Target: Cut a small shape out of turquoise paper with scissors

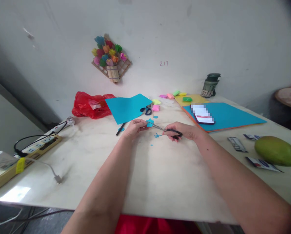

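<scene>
My left hand [136, 127] pinches a small piece of blue paper [150, 122] above the middle of the table. In my right hand [174, 130] is a pair of scissors [157, 126] with black handles, its blades reaching left to the paper's edge. Small blue paper scraps [157, 135] lie on the table beneath the blades. Just beyond my hands, a large blue sheet [127, 109] lies with a second pair of dark-handled scissors [147, 110] at its right edge. A black pen-like stick [120, 129] rests left of my left hand.
A red plastic bag [90, 105] sits at the back left, and a power strip [38, 146] with cables runs along the left edge. To the right are stacked coloured sheets [233, 115], a phone [202, 113], a bottle [210, 85], a green mango [276, 150] and small packets [237, 144].
</scene>
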